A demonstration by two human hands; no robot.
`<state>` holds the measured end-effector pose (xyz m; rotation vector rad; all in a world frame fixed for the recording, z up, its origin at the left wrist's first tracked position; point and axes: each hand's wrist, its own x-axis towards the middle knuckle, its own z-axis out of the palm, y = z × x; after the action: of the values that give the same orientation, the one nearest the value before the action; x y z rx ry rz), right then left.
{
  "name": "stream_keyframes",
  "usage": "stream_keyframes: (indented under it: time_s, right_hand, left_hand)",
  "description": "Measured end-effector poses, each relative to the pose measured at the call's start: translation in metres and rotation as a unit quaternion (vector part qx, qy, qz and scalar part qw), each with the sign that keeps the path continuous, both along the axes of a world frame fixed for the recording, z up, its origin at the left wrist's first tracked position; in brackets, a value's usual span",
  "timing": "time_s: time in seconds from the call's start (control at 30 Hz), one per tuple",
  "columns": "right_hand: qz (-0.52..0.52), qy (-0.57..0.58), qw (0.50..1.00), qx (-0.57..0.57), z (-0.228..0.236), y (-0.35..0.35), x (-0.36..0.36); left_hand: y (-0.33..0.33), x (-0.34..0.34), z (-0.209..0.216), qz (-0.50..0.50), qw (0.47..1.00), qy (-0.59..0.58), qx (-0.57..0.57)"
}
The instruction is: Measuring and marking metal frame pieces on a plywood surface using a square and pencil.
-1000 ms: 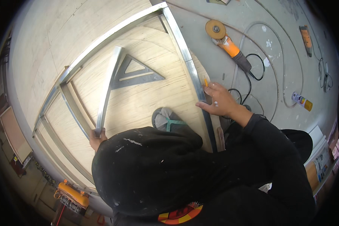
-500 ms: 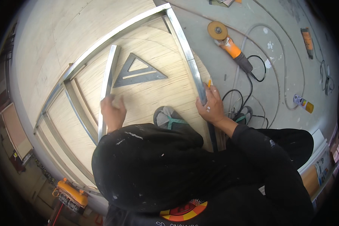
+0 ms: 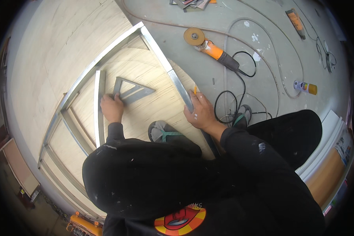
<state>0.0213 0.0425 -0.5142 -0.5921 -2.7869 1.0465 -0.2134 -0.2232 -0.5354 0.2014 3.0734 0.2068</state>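
My left hand is closed at the near-left corner of a grey triangular speed square, its fingertips on the square's edge. That hand lies right beside a loose silver metal tube, set inside a curved metal tube frame. On the right, my right hand wraps round the frame's side tube. A yellow pencil sticks up from between its fingers. Under the frame lies a pale plywood sheet, with my sandalled foot resting on it.
An orange angle grinder lies on the grey floor to the right, its black cord looping near my other foot. Hoses curve across the floor. A spray can with a yellow body lies farther right. An orange tool is at the far right.
My left hand has moved from the loose tube's near part up to the speed square. The right hand keeps its hold. The whole view has shifted.
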Motion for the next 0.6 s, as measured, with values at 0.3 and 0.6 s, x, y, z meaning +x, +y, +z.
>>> stream_keyframes:
  time_s: [0.3, 0.6]
  right_hand:
    - [-0.026, -0.005, 0.998, -0.057, -0.004, 0.008, 0.003]
    - [-0.138, -0.071, 0.913, -0.377, -0.019, 0.053, -0.011]
  left_hand:
    - [-0.006, 0.018, 0.026, 0.091, 0.923, -0.245, 0.283]
    - [0.032, 0.052, 0.090, 0.008, 0.829, -0.328, 0.453]
